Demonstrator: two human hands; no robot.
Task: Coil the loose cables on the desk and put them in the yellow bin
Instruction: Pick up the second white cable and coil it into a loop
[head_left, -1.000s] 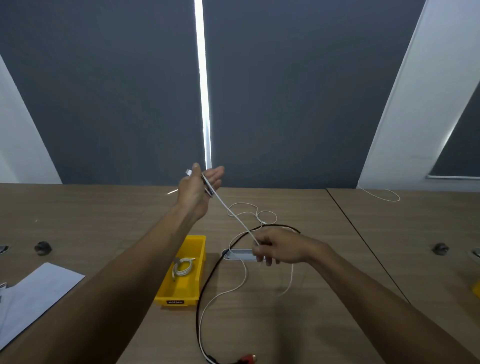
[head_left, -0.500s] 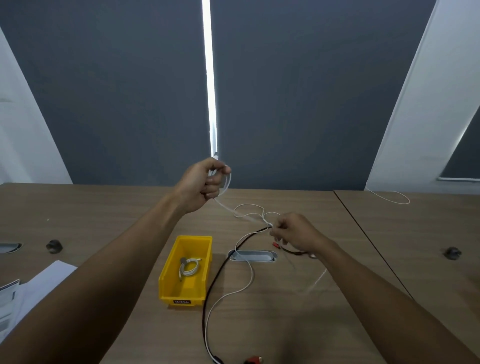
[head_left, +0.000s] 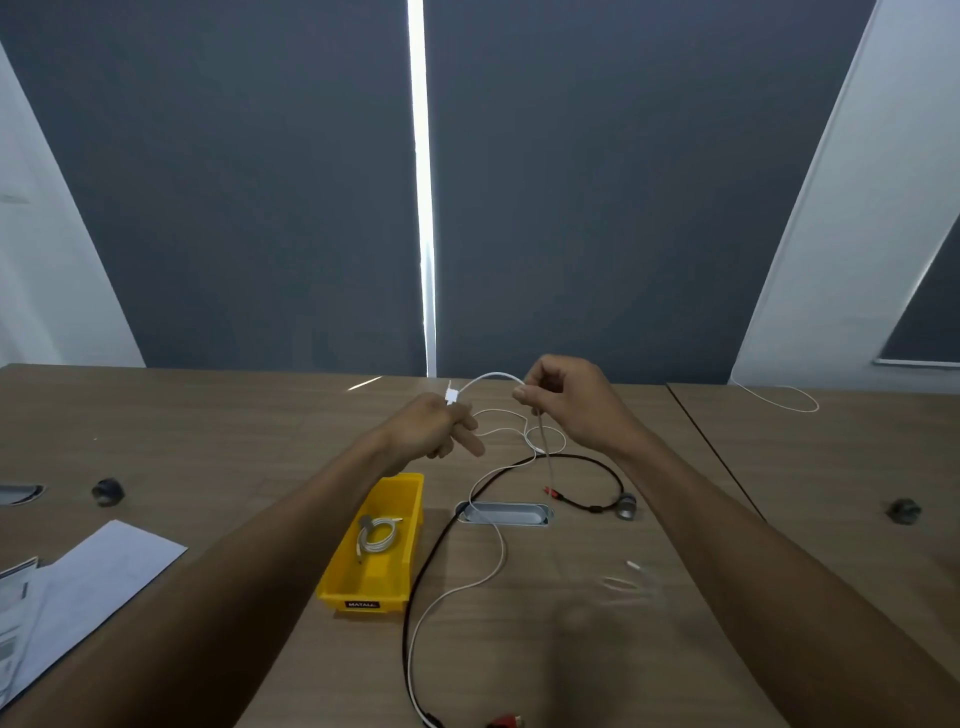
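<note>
Two hands are raised beyond the yellow plastic bin (head_left: 387, 566), slightly apart: the left hand (head_left: 434, 431) grips the thin white cable (head_left: 485, 378) at its plug, the right hand (head_left: 566, 402) pinches it further along. A coiled white cable (head_left: 375, 536) lies inside the bin; a black cable (head_left: 423, 566) runs just right of it.

Above the yellow bin (head_left: 387, 558), the left hand (head_left: 434, 428) and right hand (head_left: 574, 402) each pinch one white cable (head_left: 488, 378).
</note>
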